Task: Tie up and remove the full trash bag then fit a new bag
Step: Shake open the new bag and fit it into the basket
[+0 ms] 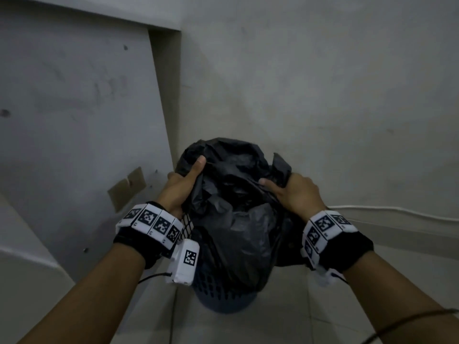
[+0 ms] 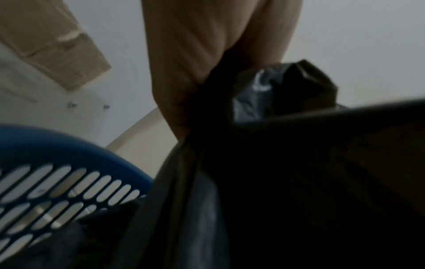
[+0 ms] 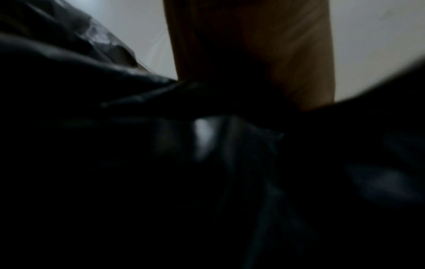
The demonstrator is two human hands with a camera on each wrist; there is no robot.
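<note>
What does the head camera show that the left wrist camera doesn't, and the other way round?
Only the head view shows both hands at once: the left hand and the right hand each grip an edge of the black bag, with marker bands on both wrists and a white cable along the wall. Only the left wrist view shows the bin is blue, with light through its slots. Both show the left hand holding the bag, the bin, and the cardboard on the wall.
</note>
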